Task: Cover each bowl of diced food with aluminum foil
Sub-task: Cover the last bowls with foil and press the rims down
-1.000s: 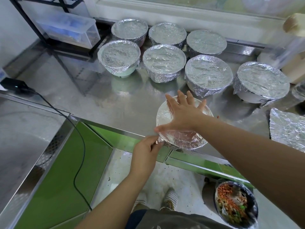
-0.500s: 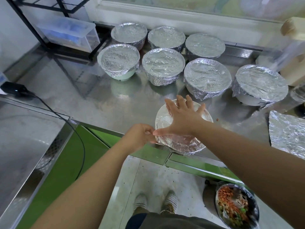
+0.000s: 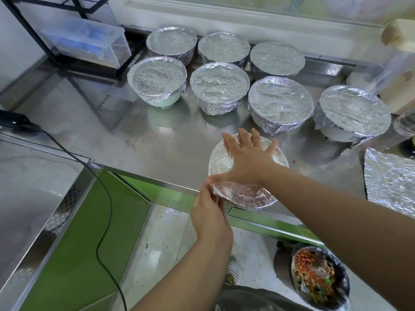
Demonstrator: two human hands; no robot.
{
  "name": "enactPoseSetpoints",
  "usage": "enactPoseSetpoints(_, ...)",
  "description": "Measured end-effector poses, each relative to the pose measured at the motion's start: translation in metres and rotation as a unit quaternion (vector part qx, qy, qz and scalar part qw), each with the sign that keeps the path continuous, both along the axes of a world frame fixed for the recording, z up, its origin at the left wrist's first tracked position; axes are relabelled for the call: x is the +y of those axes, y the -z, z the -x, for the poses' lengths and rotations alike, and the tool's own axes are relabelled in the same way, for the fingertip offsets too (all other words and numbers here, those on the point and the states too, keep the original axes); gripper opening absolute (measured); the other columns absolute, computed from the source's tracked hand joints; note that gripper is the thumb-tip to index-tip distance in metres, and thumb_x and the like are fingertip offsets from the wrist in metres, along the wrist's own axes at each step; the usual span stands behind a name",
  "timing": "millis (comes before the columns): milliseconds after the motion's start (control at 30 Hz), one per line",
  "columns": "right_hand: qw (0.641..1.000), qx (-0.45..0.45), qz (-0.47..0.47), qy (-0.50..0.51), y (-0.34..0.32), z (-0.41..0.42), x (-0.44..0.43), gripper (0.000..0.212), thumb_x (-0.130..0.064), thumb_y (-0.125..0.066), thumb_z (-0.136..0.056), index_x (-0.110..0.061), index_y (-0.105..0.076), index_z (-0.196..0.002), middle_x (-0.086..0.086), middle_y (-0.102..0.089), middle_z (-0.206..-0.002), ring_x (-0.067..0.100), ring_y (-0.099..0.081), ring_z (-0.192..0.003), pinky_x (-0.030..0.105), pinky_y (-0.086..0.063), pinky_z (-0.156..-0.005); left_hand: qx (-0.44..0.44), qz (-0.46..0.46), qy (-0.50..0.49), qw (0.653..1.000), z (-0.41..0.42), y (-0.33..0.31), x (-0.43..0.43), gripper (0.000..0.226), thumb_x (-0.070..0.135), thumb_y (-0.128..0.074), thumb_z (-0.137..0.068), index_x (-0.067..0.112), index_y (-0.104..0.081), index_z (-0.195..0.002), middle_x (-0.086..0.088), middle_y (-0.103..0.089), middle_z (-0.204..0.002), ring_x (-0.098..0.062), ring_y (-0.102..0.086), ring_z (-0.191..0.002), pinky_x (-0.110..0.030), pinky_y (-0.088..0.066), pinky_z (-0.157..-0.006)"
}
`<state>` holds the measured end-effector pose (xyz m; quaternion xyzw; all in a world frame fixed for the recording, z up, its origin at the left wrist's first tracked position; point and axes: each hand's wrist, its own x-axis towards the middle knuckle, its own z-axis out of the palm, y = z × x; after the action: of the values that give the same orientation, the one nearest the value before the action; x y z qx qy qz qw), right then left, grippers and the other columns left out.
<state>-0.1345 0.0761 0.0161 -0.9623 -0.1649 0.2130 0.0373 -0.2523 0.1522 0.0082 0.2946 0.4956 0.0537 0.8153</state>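
A foil-covered bowl [image 3: 244, 194] sits at the front edge of the steel counter [image 3: 161, 140]. My right hand [image 3: 249, 160] lies flat on its foil top, fingers spread. At the bowl's near-left rim my left hand [image 3: 210, 212] presses the foil edge against the side with its fingers. Several other foil-covered bowls stand behind in rows, among them a green bowl [image 3: 158, 83] and a wide bowl [image 3: 352, 113] at the right. A loose foil sheet [image 3: 390, 180] lies at the right edge.
A bin lined with a black bag [image 3: 318, 281] holding diced food scraps stands on the floor at lower right. A black cable [image 3: 105, 198] hangs over the counter's left corner. A clear plastic box [image 3: 89, 46] sits on a black rack at back left.
My left hand swung in against the bowl's left side, then dropped to the near-left rim and flattened on the foil edge. My right hand stayed on top.
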Motion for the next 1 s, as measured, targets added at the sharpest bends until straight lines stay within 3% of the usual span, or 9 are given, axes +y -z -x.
enactPoseSetpoints(167, 1.0, -0.004, -0.003, 0.003, 0.0, 0.0, 0.0, 0.135, -0.104, -0.044, -0.049, -0.04, 0.008, -0.156, 0.003, 0.012, -0.167, 0.036, 0.015, -0.152, 0.079, 0.004, -0.108, -0.074, -0.001, 0.045, 0.996, 0.01, -0.008, -0.006, 0.039, 0.021, -0.037, -0.107, 0.016, -0.056, -0.141, 0.007, -0.062, -0.137, -0.008, -0.054, -0.126, -0.03, -0.039, -0.11)
enactPoseSetpoints(267, 1.0, -0.008, -0.007, 0.003, 0.001, 0.0, 0.001, 0.135, -0.105, -0.043, -0.049, -0.039, 0.008, -0.156, 0.002, 0.01, -0.167, 0.037, 0.013, -0.152, 0.08, 0.003, -0.108, -0.089, -0.122, 0.183, 0.972, 0.014, -0.002, -0.008, 0.061, 0.006, -0.041, -0.09, 0.036, -0.052, -0.142, 0.006, -0.07, -0.118, -0.013, -0.059, -0.102, -0.028, -0.045, -0.092)
enactPoseSetpoints(333, 1.0, -0.008, -0.006, 0.004, 0.001, 0.001, 0.001, 0.135, -0.105, -0.042, -0.049, -0.039, 0.008, -0.156, 0.002, 0.01, -0.167, 0.037, 0.013, -0.152, 0.08, 0.002, -0.108, -0.041, -0.183, 0.223, 0.957, 0.012, 0.001, -0.01, 0.063, 0.007, -0.041, -0.095, 0.046, -0.042, -0.145, -0.001, -0.066, -0.122, -0.017, -0.056, -0.092, -0.029, -0.045, -0.079)
enactPoseSetpoints(400, 1.0, -0.008, -0.004, 0.006, 0.001, 0.001, 0.002, 0.135, -0.105, -0.042, -0.049, -0.039, 0.008, -0.156, 0.002, 0.01, -0.167, 0.037, 0.013, -0.152, 0.08, 0.002, -0.108, -0.024, -0.186, 0.223, 0.957, 0.008, 0.003, -0.012, 0.055, 0.019, -0.041, -0.104, 0.049, -0.035, -0.15, -0.004, -0.058, -0.141, -0.024, -0.059, -0.118, -0.037, -0.047, -0.093)
enactPoseSetpoints(467, 1.0, -0.005, -0.002, 0.009, 0.001, 0.002, 0.002, 0.135, -0.105, -0.042, -0.05, -0.039, 0.009, -0.156, 0.003, 0.011, -0.167, 0.037, 0.014, -0.152, 0.08, 0.003, -0.108, -0.016, -0.172, 0.214, 0.961, 0.003, 0.007, -0.011, 0.048, 0.033, -0.042, -0.107, 0.05, -0.034, -0.151, -0.004, -0.05, -0.151, -0.026, -0.047, -0.138, -0.044, -0.041, -0.111)
enactPoseSetpoints(567, 1.0, -0.005, 0.0, 0.009, 0.002, 0.002, 0.002, 0.134, -0.105, -0.041, -0.05, -0.039, 0.01, -0.156, 0.003, 0.012, -0.167, 0.037, 0.015, -0.152, 0.08, 0.003, -0.107, -0.044, -0.148, 0.2, 0.967, -0.001, 0.014, -0.006, 0.047, 0.032, -0.043, -0.107, 0.048, -0.037, -0.151, 0.014, -0.055, -0.145, -0.008, -0.048, -0.137, -0.029, -0.039, -0.106)
enactPoseSetpoints(700, 1.0, -0.009, 0.002, 0.007, 0.005, 0.002, 0.002, 0.132, -0.104, -0.041, -0.053, -0.04, 0.011, -0.155, 0.003, 0.013, -0.167, 0.037, 0.016, -0.152, 0.08, 0.003, -0.107, -0.045, -0.187, 0.24, 0.951, 0.002, 0.007, -0.006, 0.05, 0.042, -0.034, -0.109, 0.045, -0.022, -0.157, 0.017, -0.039, -0.155, -0.007, -0.035, -0.144, -0.023, -0.029, -0.106)
enactPoseSetpoints(800, 1.0, -0.011, 0.006, 0.004, 0.007, 0.002, 0.002, 0.132, -0.104, -0.04, -0.053, -0.04, 0.012, -0.155, 0.003, 0.014, -0.167, 0.038, 0.016, -0.152, 0.081, 0.004, -0.107, -0.065, -0.21, 0.254, 0.942, 0.003, 0.004, -0.008, 0.052, 0.04, -0.028, -0.11, 0.042, -0.013, -0.159, 0.015, -0.028, -0.161, 0.005, -0.028, -0.134, -0.015, -0.021, -0.1)
enactPoseSetpoints(1000, 1.0, -0.01, -0.006, 0.012, 0.009, 0.002, 0.001, 0.13, -0.105, -0.037, -0.053, -0.041, 0.011, -0.155, 0.002, 0.013, -0.167, 0.036, 0.016, -0.152, 0.08, 0.005, -0.108, -0.084, -0.224, 0.262, 0.935, 0.001, 0.012, -0.001, 0.05, 0.039, -0.032, -0.11, 0.041, -0.019, -0.159, 0.022, -0.031, -0.153, 0.005, -0.033, -0.133, -0.017, -0.028, -0.101)
